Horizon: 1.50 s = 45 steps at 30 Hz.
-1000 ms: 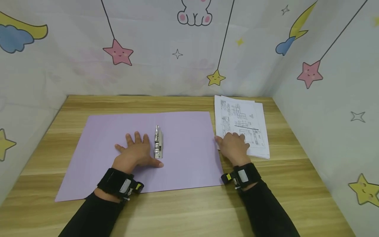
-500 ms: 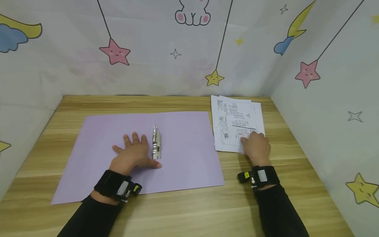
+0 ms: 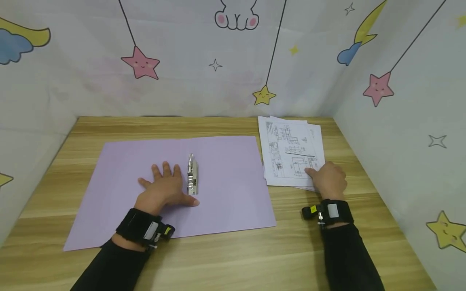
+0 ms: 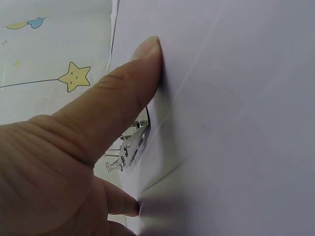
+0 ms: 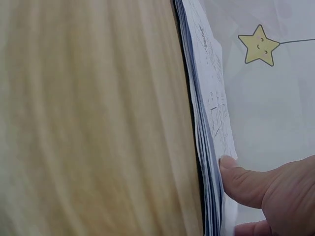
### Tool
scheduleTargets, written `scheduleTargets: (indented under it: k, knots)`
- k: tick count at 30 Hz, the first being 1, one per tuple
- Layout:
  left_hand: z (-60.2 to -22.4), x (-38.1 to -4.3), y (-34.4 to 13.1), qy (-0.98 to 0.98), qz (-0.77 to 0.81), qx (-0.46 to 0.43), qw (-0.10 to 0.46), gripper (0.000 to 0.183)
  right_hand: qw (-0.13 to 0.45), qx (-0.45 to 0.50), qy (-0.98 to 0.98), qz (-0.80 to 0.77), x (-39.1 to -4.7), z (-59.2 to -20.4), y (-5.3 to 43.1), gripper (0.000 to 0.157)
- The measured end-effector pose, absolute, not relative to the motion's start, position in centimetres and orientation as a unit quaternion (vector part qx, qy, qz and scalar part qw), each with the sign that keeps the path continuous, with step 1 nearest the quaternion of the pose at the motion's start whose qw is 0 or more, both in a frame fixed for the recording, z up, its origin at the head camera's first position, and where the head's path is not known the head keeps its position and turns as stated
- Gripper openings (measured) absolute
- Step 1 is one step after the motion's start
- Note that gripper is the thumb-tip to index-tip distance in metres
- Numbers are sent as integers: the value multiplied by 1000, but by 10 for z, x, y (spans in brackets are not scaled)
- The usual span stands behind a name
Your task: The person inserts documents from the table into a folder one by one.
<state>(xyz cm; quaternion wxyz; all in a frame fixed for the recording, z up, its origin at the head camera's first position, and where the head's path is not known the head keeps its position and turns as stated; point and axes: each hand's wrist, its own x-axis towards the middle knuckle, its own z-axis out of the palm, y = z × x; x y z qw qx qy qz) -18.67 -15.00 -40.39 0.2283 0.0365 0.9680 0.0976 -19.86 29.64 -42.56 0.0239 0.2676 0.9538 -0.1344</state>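
A lilac file folder [image 3: 233, 182] lies spread flat on the wooden table, with a silver lever clip [image 3: 193, 178] near its fold. My left hand [image 3: 164, 190] rests on the folder, fingers spread and thumb stretched below the clip. In the left wrist view the thumb and fingertips meet the lilac sheet, and the clip [image 4: 130, 145] shows partly behind the thumb. Right of the folder lies a stack of papers [image 3: 291, 149] printed with line drawings. My right hand [image 3: 331, 180] grips its near right corner, thumb on the top sheet, fingers curled at the side edge and partly hidden.
The wooden table [image 3: 233, 258] ends at a white wall cloth [image 3: 182, 93] printed with stars, which also stands along both sides. The paper stack lies close against the folder's right edge.
My right hand has slid rightward from the papers' left side to their near right corner. The stack has shifted slightly, with lower sheets peeking out in front. My left hand keeps its place.
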Motion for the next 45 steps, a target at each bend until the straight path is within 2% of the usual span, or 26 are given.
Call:
scheduleTargets:
  k: [6, 13, 18, 28, 32, 35, 45]
  knots:
    - [-403, -184, -151, 968, 97, 33, 230, 138, 19, 267, 948, -171, -201, -426, 299, 64]
    - [-403, -181, -152, 968, 99, 27, 229, 138, 5, 260, 947, -191, -200, -426, 298, 52]
    - [-404, -180, -153, 969, 98, 23, 224, 139, -10, 263, 942, -206, -197, -424, 301, 50]
    - [-405, -182, -152, 974, 96, 72, 191, 137, -122, 287, 869, -383, -181, -399, 293, 58]
    - [-407, -184, -150, 975, 101, 69, 186, 136, -147, 288, 828, -457, -173, -396, 277, 54]
    - [-409, -186, -149, 976, 104, 67, 180, 136, -138, 270, 797, -522, -168, -404, 257, 50]
    - [-414, -195, -147, 978, 121, 58, 158, 135, -20, 160, 804, -572, -153, -421, 189, 41]
